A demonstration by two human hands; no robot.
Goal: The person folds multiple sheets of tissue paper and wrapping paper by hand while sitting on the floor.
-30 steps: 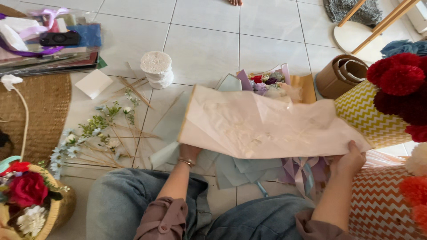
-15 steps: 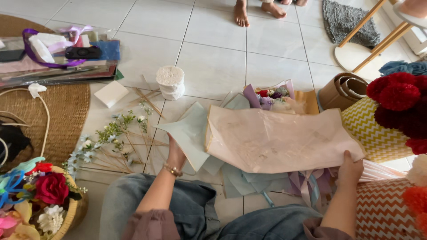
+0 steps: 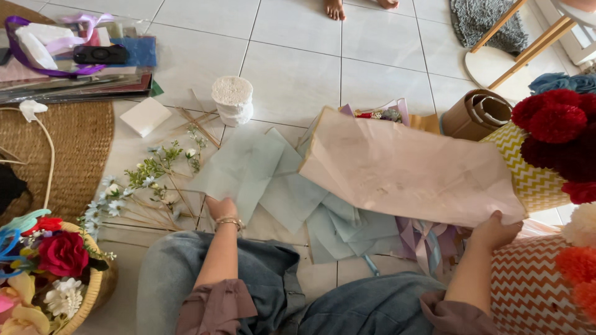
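I sit on a white tiled floor with my legs folded. My right hand (image 3: 494, 231) grips the near right corner of a large pale pink sheet of paper (image 3: 410, 169) and holds it lifted and tilted to the right. My left hand (image 3: 221, 208) pinches the near edge of a pale blue-grey sheet (image 3: 242, 167) that lies flat on the floor. More blue-grey sheets (image 3: 335, 223) lie overlapped under the pink one. Purple ribbon (image 3: 428, 239) shows below the pink sheet's lower edge.
White flower stems (image 3: 146, 183) lie left of the sheets, a white foam roll (image 3: 232, 99) behind them. A flower basket (image 3: 46, 273) sits at near left, a woven mat (image 3: 74, 146) and stacked papers (image 3: 74, 74) at far left. Zigzag baskets with pompoms (image 3: 546, 142), a brown paper roll (image 3: 475, 115) and another person's bare feet (image 3: 357, 6) are at right and back.
The pink sheet has swung off to the right, held by my right hand alone. My left hand let go of it and took the edge of a blue-grey sheet on the floor.
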